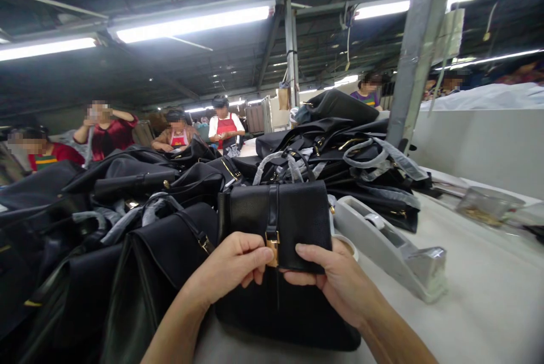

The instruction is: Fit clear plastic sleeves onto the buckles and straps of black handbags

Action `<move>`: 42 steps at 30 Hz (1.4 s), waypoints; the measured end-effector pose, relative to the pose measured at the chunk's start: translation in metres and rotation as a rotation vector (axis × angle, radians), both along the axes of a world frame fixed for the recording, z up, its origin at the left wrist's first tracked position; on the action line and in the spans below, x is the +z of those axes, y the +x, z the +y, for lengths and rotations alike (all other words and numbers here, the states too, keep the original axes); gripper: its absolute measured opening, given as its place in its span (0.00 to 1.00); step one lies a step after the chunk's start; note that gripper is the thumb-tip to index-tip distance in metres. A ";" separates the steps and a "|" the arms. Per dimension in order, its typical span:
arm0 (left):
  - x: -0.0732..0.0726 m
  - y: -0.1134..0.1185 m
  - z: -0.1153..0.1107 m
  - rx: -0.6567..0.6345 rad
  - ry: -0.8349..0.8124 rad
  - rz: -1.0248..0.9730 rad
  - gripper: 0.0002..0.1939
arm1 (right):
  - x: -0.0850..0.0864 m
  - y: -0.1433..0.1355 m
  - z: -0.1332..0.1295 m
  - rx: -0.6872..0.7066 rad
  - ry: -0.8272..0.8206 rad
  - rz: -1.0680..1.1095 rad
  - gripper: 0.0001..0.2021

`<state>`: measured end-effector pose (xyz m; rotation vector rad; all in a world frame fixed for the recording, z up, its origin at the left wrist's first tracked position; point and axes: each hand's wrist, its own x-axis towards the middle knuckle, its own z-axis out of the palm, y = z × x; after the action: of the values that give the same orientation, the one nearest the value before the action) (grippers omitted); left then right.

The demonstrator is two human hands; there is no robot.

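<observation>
And here's the black bag (pixel 293 301), on the white surface (pixel 480 296), just left of the tape dispenser (pixel 389 248)! The left hand (pixel 232 267) pinches the gold clasp (pixel 272 254) between thumb and curled fingers, right at the end of the strap (pixel 274 208). On the dispenser side, the right hand (pixel 340 282) grips the flap (pixel 304 214) by its lower edge, thumb on top, fingers beneath. Further left of the dispenser, a second bag (pixel 170 256) stands close by, and beyond, what a heap of bags (pixel 136 182)! Right of the dispenser and farther back, a clear box (pixel 488 205) holds small pieces.
</observation>
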<state>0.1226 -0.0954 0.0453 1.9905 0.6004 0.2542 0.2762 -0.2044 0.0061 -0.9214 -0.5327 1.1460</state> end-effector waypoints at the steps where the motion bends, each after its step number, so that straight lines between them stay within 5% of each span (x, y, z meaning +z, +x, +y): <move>1: 0.000 -0.003 -0.004 0.027 0.030 -0.050 0.19 | 0.002 0.002 0.001 -0.010 -0.005 0.033 0.12; 3: 0.002 -0.014 -0.016 0.126 0.207 -0.201 0.18 | 0.009 0.006 0.003 -0.047 -0.032 0.107 0.09; 7: 0.020 -0.035 -0.042 0.265 0.975 -0.451 0.07 | 0.039 0.013 0.005 -0.081 -0.099 0.181 0.04; 9: 0.033 -0.038 -0.043 0.280 1.280 -0.433 0.17 | 0.057 0.016 0.003 -0.059 -0.122 0.161 0.04; 11: 0.044 -0.035 -0.033 0.299 1.416 -0.378 0.20 | 0.074 0.018 -0.002 -0.044 -0.131 0.123 0.05; 13: 0.053 -0.030 -0.016 0.265 1.400 -0.343 0.15 | 0.086 0.018 -0.008 0.009 -0.085 0.055 0.06; 17: 0.062 -0.024 0.013 0.239 1.090 -0.331 0.09 | 0.088 0.011 -0.017 0.187 0.201 -0.312 0.23; 23: 0.073 -0.026 0.026 0.260 0.895 -0.391 0.06 | 0.077 0.000 0.003 -0.299 0.259 -1.582 0.13; 27: 0.082 -0.019 0.041 0.279 0.808 -0.546 0.07 | 0.091 -0.002 0.025 -0.078 0.183 -2.002 0.20; 30: 0.085 -0.010 0.055 0.330 0.767 -0.654 0.10 | 0.107 -0.004 0.040 0.095 0.009 -2.128 0.20; 34: 0.087 0.000 0.067 0.393 0.759 -0.643 0.08 | 0.118 -0.003 0.054 0.271 -0.009 -2.054 0.05; 42: 0.076 0.007 0.069 0.443 0.751 -0.603 0.07 | 0.104 0.007 0.057 0.042 0.142 -2.103 0.08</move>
<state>0.1295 -0.0266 0.1211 2.2720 0.5829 1.4702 0.2829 -0.1475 0.1106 -1.7371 -2.2064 -0.3057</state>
